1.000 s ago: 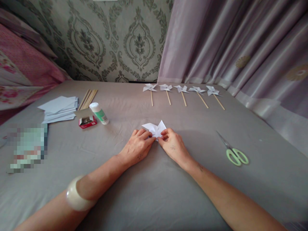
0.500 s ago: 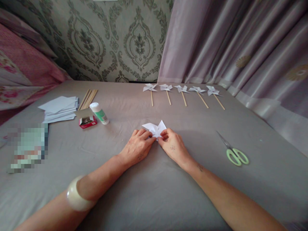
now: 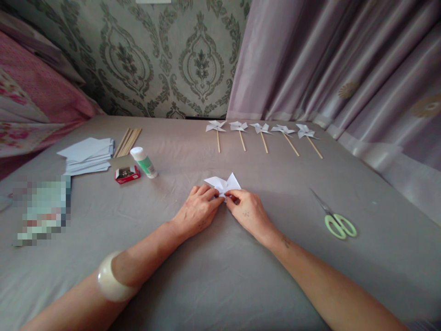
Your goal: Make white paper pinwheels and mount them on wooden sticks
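Observation:
Between my hands, at the middle of the cloth-covered surface, lies a white paper pinwheel point(image 3: 225, 183) without a stick in sight. Two of its pointed blades stick up and away from me; the near part is hidden by my fingers. My left hand point(image 3: 199, 207) grips its left and near side, fingers curled over the paper. From the other side, my right hand point(image 3: 248, 208) pinches the paper close to its centre between thumb and forefinger. The fingertips of both hands almost meet there.
Finished pinwheels on sticks point(image 3: 261, 129) lie in a row at the back. Left are stacked paper squares point(image 3: 86, 151), wooden sticks point(image 3: 127, 141), a glue stick point(image 3: 144, 163) and a small red box point(image 3: 127, 174) of metal pieces. Green-handled scissors point(image 3: 339, 225) lie right.
My right fingers have shifted slightly left, toward the pinwheel's centre, uncovering more of its right blade. The left hand keeps its hold in nearly the same place.

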{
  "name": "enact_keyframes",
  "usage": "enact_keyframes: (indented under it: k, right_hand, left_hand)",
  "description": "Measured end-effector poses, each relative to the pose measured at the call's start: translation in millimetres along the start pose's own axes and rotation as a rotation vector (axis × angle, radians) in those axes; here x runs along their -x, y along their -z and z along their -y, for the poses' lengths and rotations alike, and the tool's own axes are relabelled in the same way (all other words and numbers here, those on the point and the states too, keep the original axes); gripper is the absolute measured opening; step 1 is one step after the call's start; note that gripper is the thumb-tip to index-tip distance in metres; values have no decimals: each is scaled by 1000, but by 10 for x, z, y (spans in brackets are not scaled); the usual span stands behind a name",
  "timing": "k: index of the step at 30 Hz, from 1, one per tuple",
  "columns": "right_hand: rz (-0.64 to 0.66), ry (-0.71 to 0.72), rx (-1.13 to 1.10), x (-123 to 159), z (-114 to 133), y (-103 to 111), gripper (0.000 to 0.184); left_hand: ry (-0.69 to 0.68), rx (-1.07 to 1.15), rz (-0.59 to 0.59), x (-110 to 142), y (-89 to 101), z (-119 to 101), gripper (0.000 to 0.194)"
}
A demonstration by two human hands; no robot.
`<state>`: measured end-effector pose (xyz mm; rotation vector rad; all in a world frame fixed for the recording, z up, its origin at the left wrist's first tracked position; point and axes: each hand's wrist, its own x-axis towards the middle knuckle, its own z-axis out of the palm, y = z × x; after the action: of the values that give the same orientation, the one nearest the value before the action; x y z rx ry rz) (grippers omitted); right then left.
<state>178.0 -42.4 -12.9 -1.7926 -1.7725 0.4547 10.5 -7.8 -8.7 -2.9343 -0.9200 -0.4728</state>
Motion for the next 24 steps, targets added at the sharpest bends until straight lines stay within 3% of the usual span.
enact_keyframes:
  k: [14, 21, 24]
  right_hand:
    - [56, 99, 211, 37, 53, 39, 27]
    - [87, 322, 423, 29, 115, 94, 26]
    - [88, 340, 408, 9, 98, 93, 26]
  left_hand:
    - [2, -12, -2, 5, -5, -18, 27]
    - [31, -26, 1, -11, 34, -52, 25]
    - [33, -34, 19, -16, 52, -59, 25]
